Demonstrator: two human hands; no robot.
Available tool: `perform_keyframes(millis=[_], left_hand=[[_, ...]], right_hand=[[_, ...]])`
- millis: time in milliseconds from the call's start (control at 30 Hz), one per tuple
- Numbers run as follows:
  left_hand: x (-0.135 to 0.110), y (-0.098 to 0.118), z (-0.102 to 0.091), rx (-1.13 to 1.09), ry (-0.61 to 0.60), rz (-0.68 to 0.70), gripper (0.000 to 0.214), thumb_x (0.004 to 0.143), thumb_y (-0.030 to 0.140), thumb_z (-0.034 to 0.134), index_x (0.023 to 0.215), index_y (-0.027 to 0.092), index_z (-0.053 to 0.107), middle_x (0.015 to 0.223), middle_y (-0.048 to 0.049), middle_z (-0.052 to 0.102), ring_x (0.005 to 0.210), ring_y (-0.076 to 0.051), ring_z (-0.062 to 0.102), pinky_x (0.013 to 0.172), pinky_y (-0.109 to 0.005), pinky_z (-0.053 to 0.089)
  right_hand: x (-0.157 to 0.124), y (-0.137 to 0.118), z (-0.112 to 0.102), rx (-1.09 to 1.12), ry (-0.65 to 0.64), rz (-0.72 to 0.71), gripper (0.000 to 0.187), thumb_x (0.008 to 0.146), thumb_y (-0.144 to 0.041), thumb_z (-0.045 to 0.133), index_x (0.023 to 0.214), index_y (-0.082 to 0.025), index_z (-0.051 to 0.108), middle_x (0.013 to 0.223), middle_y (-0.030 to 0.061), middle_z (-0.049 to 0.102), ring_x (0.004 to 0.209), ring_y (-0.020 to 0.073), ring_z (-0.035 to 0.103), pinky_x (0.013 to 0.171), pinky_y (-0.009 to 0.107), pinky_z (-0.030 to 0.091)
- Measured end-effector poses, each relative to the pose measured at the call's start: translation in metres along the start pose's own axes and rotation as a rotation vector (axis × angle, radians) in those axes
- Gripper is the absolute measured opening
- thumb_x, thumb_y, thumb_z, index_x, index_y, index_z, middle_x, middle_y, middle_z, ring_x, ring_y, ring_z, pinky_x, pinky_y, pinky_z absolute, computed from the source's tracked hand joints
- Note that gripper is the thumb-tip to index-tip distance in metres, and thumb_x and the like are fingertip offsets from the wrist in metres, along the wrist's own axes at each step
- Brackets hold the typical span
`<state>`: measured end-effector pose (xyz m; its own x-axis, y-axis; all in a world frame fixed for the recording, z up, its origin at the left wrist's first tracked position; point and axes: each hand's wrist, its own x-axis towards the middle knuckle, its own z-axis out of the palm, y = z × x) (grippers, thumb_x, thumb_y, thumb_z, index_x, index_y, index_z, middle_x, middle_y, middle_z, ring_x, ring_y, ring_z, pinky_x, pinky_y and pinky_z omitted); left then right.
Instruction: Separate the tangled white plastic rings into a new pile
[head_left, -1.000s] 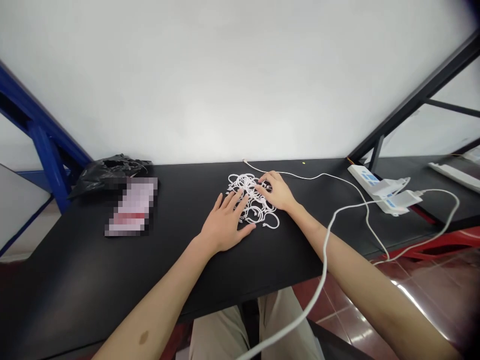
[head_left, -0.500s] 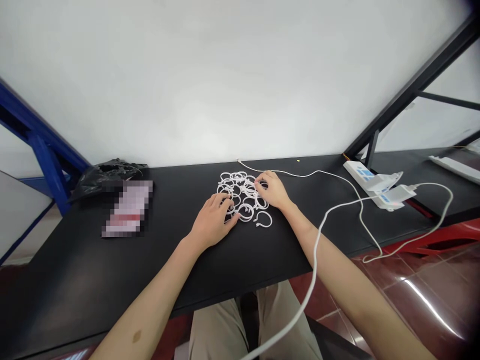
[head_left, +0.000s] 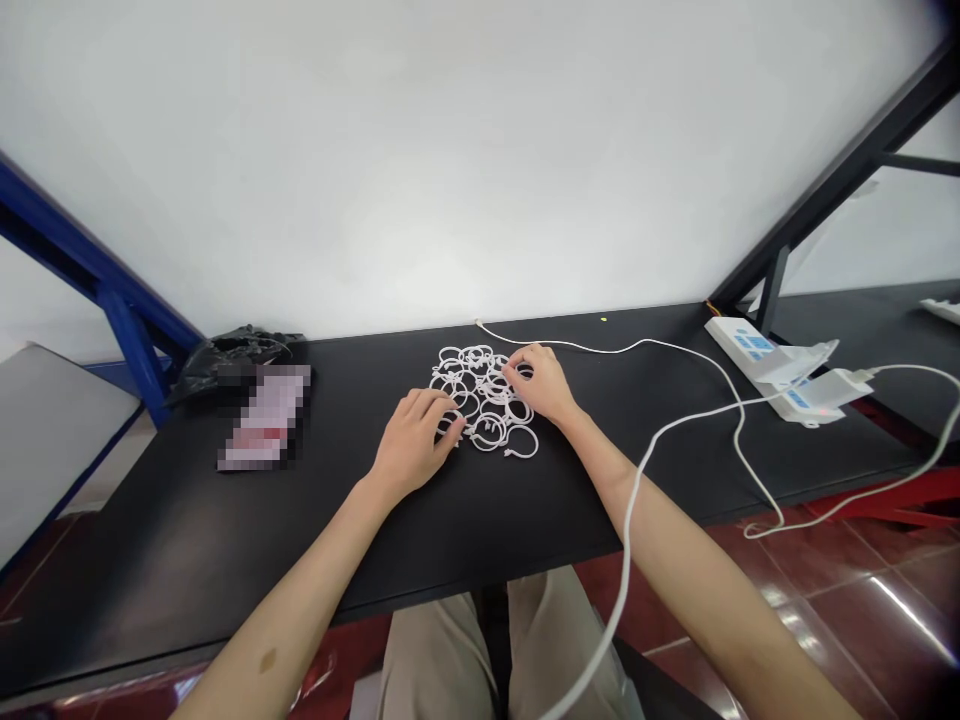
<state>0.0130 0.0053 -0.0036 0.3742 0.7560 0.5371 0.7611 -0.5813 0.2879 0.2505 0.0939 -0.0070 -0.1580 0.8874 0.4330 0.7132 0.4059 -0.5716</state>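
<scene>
Black table (head_left: pixel 187 560) is spread beneath both hands. White plastic rings (head_left: pixel 487 405) are heaped loose between left hand (head_left: pixel 411 442) and right hand (head_left: pixel 544 385); fingers are curled onto them, but whether any is gripped cannot be told.

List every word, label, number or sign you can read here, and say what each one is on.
None of the text here can be read.
White power strip: blue labels, too small to read.
Flat packet on the black table: blurred out, unreadable.
White rings and black bag: no print shows.
</scene>
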Motion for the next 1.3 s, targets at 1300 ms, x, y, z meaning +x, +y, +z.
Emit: perform_keyframes(millis=[1300], left_hand=[[0.016, -0.018, -0.025, -1.006, 0.168, -0.606, 0.022, 0.083, 0.039, 0.073, 0.083, 0.019, 0.065, 0.083, 0.0006, 0.062, 0.07, -0.011, 0.054, 0.066, -0.024, 0.046]], right_hand=[[-0.024, -0.074, 0.003, 0.075, 0.121, -0.328, 0.017, 0.1, -0.029, 0.05, 0.094, -0.021, 0.064, 0.087, 0.0045, 0.067, 0.085, 0.0197, 0.058, 0.081, 0.036, 0.048]])
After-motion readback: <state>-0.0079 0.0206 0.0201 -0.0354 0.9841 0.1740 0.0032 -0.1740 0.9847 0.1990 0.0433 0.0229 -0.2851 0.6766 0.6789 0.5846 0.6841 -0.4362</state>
